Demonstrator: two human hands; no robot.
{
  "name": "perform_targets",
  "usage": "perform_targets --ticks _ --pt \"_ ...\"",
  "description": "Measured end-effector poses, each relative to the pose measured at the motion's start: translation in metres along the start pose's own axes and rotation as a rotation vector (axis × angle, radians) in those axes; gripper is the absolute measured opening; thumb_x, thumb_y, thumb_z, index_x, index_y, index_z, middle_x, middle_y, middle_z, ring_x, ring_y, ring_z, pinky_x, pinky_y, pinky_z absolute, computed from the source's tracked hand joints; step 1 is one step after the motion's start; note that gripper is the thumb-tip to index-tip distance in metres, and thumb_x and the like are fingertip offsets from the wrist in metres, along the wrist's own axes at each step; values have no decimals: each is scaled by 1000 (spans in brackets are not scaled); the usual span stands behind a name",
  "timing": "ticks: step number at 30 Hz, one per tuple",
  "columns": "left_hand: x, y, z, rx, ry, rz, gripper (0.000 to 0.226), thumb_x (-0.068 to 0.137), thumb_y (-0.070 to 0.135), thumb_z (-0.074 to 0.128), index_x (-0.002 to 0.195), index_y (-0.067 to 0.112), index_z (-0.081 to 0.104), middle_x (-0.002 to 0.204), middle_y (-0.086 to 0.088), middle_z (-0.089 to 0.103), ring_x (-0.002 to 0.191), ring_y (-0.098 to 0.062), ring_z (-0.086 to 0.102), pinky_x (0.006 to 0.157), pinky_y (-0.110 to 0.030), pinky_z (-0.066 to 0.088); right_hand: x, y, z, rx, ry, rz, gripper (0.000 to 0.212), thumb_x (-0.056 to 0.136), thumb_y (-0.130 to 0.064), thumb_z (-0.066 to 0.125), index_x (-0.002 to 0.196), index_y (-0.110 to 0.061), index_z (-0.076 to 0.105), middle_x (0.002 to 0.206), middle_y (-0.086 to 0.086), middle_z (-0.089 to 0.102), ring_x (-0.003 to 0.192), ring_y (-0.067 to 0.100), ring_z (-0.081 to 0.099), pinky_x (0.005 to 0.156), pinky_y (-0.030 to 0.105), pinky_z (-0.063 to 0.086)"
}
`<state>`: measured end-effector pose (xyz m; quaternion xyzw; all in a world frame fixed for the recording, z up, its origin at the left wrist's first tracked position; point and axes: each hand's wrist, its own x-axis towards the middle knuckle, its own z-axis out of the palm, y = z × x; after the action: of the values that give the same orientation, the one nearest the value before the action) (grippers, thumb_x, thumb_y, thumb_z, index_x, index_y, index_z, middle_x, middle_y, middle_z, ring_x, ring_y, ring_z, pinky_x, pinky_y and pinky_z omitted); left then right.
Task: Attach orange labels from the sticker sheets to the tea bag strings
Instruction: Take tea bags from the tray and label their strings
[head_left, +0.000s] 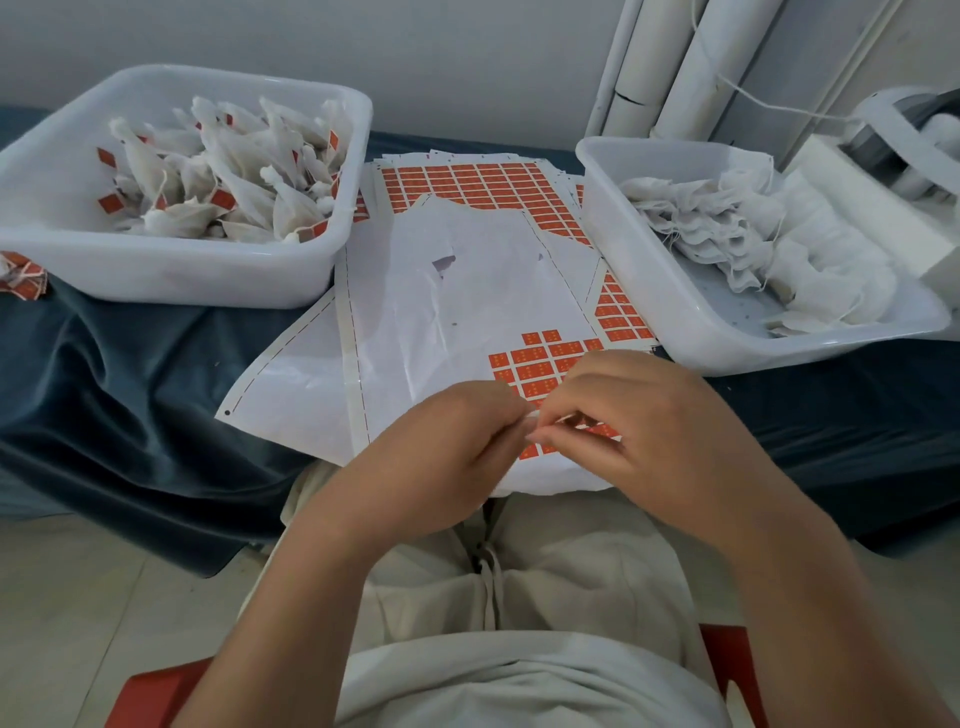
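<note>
Two hands are meeting low in the middle of the frame. Left hand (447, 441) and right hand (628, 415) are both pinching a thin white string (532, 414) between curled fingertips, hovering right over the orange labels (535, 364) on the top sticker sheet (441, 291). Two white tubs are sitting further up: the upper-left tub (171, 260) is holding labelled tea bags (234, 182), the right tub (675, 291) plain bags (727, 218). Way too many bags to count.

Dark blue cloth (130, 389) covers the table. Behind it stand a pale wall (415, 52) and white pipes (675, 67). Below it lies a light floor (78, 597).
</note>
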<state>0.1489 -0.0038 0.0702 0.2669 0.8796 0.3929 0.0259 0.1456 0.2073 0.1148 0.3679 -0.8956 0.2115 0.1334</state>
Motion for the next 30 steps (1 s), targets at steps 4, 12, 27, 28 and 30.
perform_targets --ticks 4,12,27,28,30 --pt "-3 5 1 -194 -178 51 23 111 13 46 114 12 69 109 4 69 103 -17 64 91 -36 51 1 6 5 242 -56 103 12 91 -34 78 85 -24 76 83 -12 65 78 13 63 71 31 50" --pt "-4 0 -1 -485 -142 66 24 109 40 49 107 40 73 85 -18 59 69 -31 51 61 -36 46 0 16 9 710 -3 393 4 91 -30 77 88 -32 78 84 -6 75 78 13 69 73 27 57" --pt "-4 -2 -10 -564 -93 -114 49 106 44 49 100 1 70 75 -15 64 77 -38 59 93 -67 48 0 6 2 20 69 -10 13 97 -17 69 95 -13 81 87 -5 70 80 14 64 73 34 52" --pt "-4 -3 -10 -587 -96 -121 47 105 45 50 104 5 74 84 -17 66 85 -38 62 96 -61 51 0 5 3 33 60 10 14 97 -18 67 93 -14 79 86 -7 69 80 13 63 72 33 51" --pt "-5 -3 -10 -665 -110 -121 36 107 39 51 105 18 80 80 9 72 87 -17 68 92 -33 57 0 4 4 180 16 70 17 99 -20 61 89 -19 75 83 -14 66 79 15 61 71 26 48"
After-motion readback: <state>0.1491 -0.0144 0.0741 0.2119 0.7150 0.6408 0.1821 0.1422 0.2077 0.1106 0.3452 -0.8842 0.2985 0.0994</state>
